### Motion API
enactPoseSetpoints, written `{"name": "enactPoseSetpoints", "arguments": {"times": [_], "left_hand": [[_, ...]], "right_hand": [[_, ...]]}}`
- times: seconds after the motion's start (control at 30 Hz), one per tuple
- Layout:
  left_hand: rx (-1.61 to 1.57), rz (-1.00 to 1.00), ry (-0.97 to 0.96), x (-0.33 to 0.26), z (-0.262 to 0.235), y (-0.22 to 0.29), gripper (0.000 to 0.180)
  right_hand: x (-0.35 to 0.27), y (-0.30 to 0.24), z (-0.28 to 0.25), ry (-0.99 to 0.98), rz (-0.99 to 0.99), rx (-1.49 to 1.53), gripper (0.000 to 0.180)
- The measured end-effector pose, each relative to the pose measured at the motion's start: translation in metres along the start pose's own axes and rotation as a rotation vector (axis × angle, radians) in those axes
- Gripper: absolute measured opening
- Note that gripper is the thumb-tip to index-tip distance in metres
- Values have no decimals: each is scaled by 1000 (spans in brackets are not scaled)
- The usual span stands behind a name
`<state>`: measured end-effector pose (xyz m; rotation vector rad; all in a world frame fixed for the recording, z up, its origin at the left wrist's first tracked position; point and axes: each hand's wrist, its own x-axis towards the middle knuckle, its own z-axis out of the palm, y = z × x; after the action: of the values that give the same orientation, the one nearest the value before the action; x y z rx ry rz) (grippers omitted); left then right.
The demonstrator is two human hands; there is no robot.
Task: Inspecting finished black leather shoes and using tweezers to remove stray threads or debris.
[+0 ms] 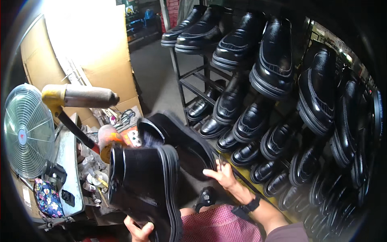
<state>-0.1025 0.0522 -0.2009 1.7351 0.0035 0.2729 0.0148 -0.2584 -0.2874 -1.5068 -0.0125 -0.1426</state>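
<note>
My left hand (pixel 140 230) grips a black leather ankle boot (pixel 139 173) low down in the picture. The boot's ridged sole faces right and its upper end points away from me. My right hand (pixel 223 176) pinches a second black boot (pixel 183 143) near its toe, fingers at the sole edge. That boot lies slanted behind the first, its opening to the far left and partly blurred. Close beyond the boots' upper ends is an orange-lit cylinder (pixel 111 139). Higher up, a grey cylinder with a yellow rear (pixel 88 97) sits on a dark arm.
A metal rack (pixel 193 76) on the right carries several tiers of shiny black shoes. To the left stand a round fan (pixel 26 133), a flowered cloth (pixel 48 197) and a cluttered bench (pixel 76 177). Cardboard sheets (pixel 113 60) rise behind, under a bright light.
</note>
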Motion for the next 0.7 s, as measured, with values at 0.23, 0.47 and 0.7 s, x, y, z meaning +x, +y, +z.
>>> {"name": "enactPoseSetpoints", "arguments": {"times": [0.23, 0.47, 0.7], "left_hand": [[-191, -135, -189, 90, 57, 65, 50], [-41, -182, -181, 244, 143, 47, 30], [14, 9, -372, 371, 223, 33, 30]], "right_hand": [[-47, -19, -28, 151, 615, 390, 15], [-74, 2, -56, 51, 709, 85, 30], [-81, -1, -46, -97, 737, 115, 36]]}}
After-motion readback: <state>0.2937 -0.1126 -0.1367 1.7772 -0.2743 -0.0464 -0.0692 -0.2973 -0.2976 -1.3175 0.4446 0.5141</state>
